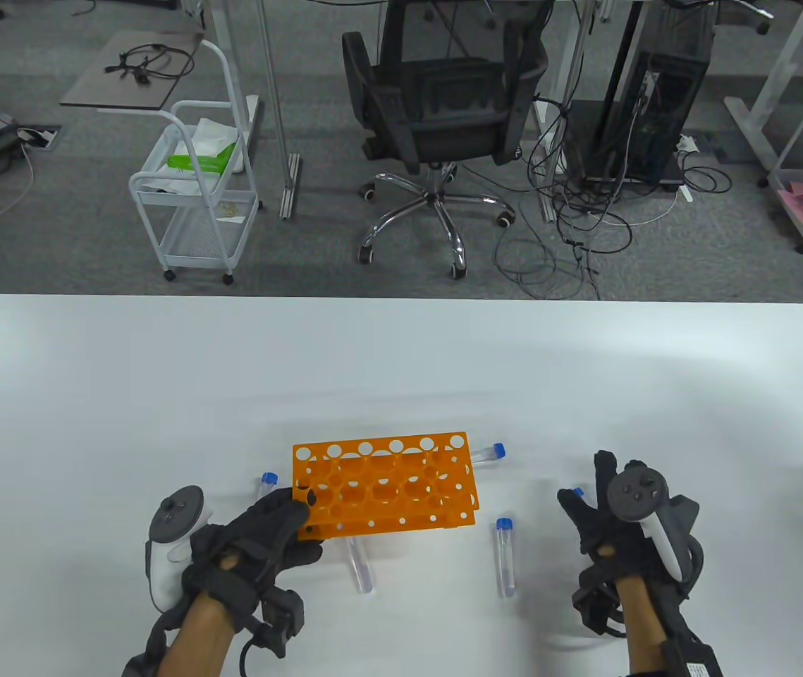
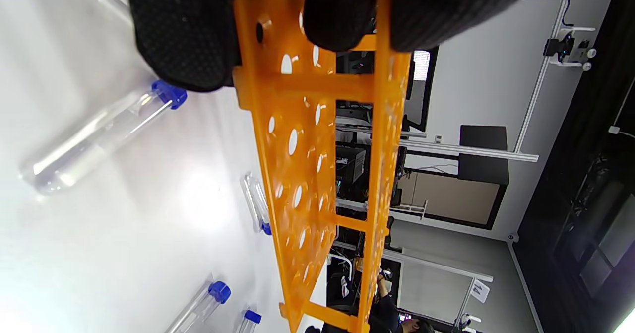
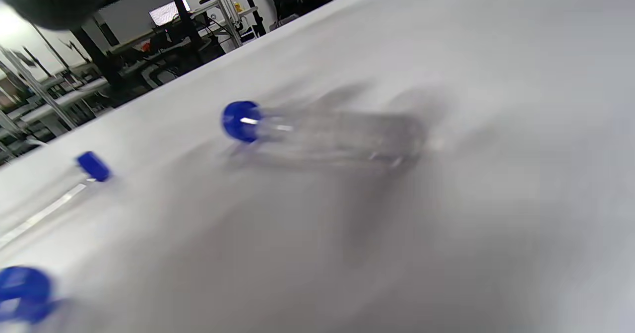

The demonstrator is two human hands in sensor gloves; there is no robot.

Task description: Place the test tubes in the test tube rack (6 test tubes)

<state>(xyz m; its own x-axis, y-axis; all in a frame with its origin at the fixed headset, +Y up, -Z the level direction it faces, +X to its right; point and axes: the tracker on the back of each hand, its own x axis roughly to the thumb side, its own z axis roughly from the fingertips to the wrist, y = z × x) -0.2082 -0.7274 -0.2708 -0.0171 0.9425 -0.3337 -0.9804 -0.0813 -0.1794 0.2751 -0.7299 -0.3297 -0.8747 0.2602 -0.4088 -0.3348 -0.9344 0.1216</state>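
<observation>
The orange test tube rack [image 1: 383, 486] stands at the table's middle front, and I see no tubes in its holes. My left hand [image 1: 300, 525] grips the rack's left end; in the left wrist view its fingers [image 2: 183, 35] clasp the rack's [image 2: 317, 174] end plates. Clear, blue-capped test tubes lie on the table: one [image 1: 505, 557] right of the rack, one [image 1: 360, 568] partly under its front edge, one [image 1: 269, 483] at its left, one [image 1: 487, 452] at its far right corner. My right hand [image 1: 595, 511] hovers open over another tube [image 1: 578, 491], which lies blurred and free in the right wrist view [image 3: 322, 129].
The white table [image 1: 161, 395] stretches wide behind and beside the rack. Beyond its far edge on the floor are an office chair [image 1: 436, 120], a white trolley [image 1: 197, 190] and loose cables. Two more tube caps show at the left of the right wrist view [image 3: 93, 166].
</observation>
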